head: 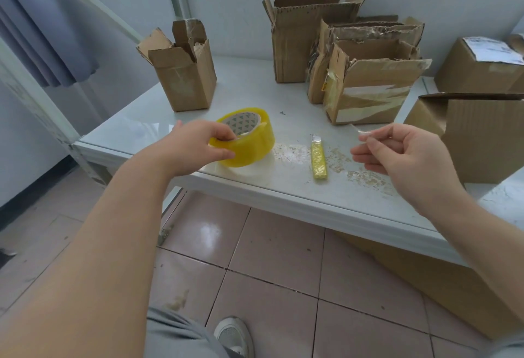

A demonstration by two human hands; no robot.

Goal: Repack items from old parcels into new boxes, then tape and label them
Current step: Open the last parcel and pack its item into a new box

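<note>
While the tape roll (pixel 249 139) is gripped through its core by the left hand (pixel 195 145) at the table (pixel 249 85) edge, a clear strip (pixel 360 131) is pinched by the right hand (pixel 402 153), apparently for sealing.

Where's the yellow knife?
In the head view, the yellow knife lies on the white table near its front edge, between the tape roll and the right hand.

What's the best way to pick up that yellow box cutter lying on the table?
Take the box cutter by its yellow body, from above, pinching its two long sides near the end closest to the table edge. It lies flat, and its metal tip points away toward the boxes.
</note>
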